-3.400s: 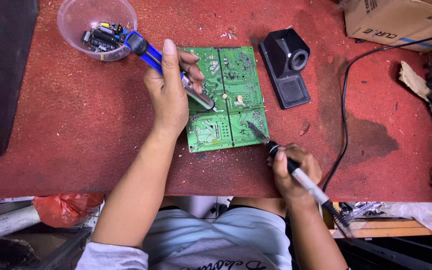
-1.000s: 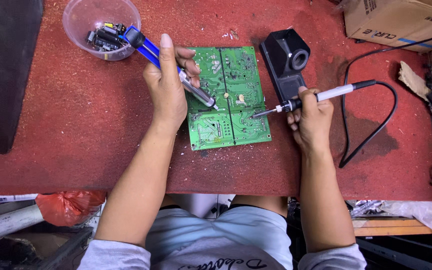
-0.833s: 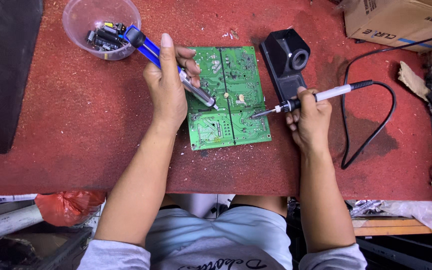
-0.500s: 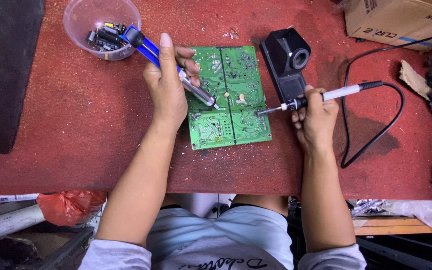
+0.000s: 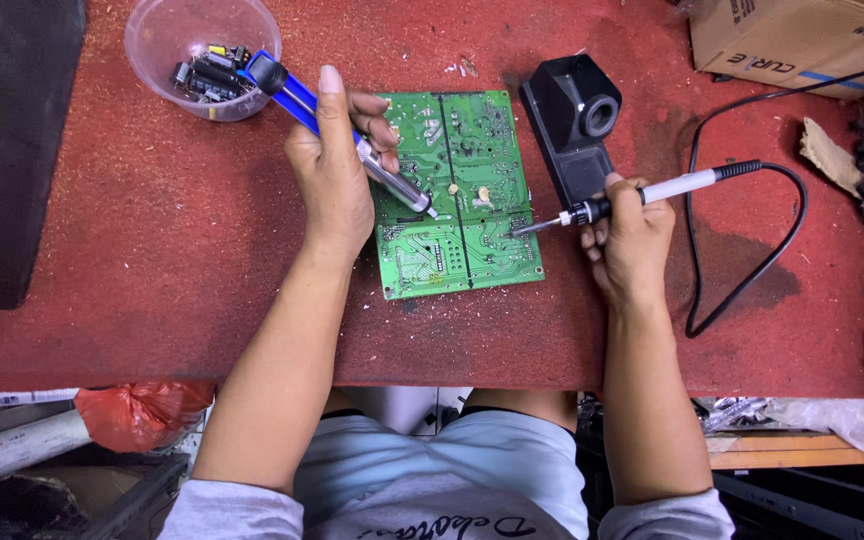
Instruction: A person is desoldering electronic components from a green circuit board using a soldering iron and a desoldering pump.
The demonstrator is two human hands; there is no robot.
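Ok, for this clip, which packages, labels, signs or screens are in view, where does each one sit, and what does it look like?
Cardboard box: top right corner of the red table, cut off by the frame; brown, rectangular, dark printed lettering and a blue stripe on its side.
Clear plastic tub: top left, beyond the left hand; round, transparent, holding small dark electronic parts.
No signs or screens visible.

A round clear plastic bowl (image 5: 157,45) of small dark electronic parts sits at the far left of the red felt-covered table (image 5: 132,270). A black angled stand with a round opening (image 5: 574,120) lies further right, a brown cardboard box (image 5: 802,40) in the far right corner, a red plastic bag (image 5: 137,412) below the table edge
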